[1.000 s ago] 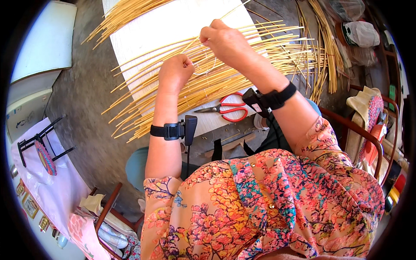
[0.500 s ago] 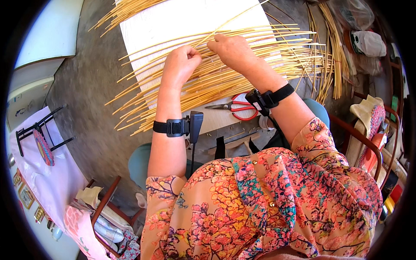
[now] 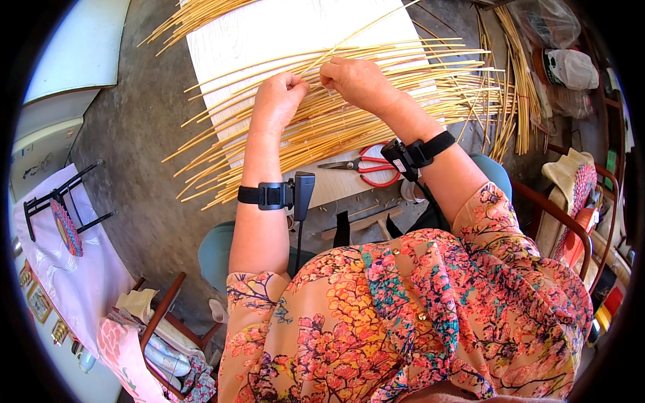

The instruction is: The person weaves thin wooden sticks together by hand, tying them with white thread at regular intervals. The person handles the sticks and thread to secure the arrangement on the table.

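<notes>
Many long yellow reed sticks [image 3: 222, 154] lie side by side across a white board [image 3: 242, 30]. My left hand [image 3: 279, 101] is closed in a pinch among the upper sticks, where one longer stick [image 3: 369, 27] slants away to the upper right. Just right of it, my right hand [image 3: 356, 84] has its fingers curled close over the sticks. What each pinch holds is too small to make out. Red-handled scissors [image 3: 373, 171] lie below the sticks on the board's near edge. Both forearms wear black straps with small devices.
More reed bundles lie at the upper left [image 3: 181, 20] and right [image 3: 514, 80], near plastic bags [image 3: 568, 67]. Wooden chairs [image 3: 168, 302] stand either side of me. A pink-covered surface [image 3: 74, 275] at left holds a black folding stool [image 3: 60, 208] with a woven disc.
My right hand has come lower, toward me, and both pinches are closer together. The white cord loop seen earlier between my hands is now hidden. The view has shifted slightly.
</notes>
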Demonstrator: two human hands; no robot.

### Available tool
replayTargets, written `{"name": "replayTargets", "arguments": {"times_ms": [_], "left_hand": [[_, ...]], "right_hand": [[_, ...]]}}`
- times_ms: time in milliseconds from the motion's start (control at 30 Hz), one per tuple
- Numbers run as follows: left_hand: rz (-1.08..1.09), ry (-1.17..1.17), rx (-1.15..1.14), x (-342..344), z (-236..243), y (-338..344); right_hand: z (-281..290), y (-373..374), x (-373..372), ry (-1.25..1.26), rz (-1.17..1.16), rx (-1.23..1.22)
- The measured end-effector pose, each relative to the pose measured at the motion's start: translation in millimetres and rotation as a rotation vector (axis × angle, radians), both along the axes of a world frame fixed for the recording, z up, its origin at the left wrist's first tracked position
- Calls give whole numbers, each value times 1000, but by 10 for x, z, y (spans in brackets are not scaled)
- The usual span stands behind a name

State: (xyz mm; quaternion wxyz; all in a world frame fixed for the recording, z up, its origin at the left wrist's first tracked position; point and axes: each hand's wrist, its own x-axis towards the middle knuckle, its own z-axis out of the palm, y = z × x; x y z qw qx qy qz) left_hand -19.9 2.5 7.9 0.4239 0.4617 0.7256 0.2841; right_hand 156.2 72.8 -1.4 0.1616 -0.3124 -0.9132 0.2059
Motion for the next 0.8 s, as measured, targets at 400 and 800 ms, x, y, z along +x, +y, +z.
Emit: {"name": "replayTargets", "arguments": {"times_ms": [400,800], "left_hand": [[75,-354,-94,-12,114,-18],[152,-253,-8,-29,-134,-13]], "right_hand": [[76,-19,-8,-76,-10,26],[18,1,-61,100,-40,-243]]}}
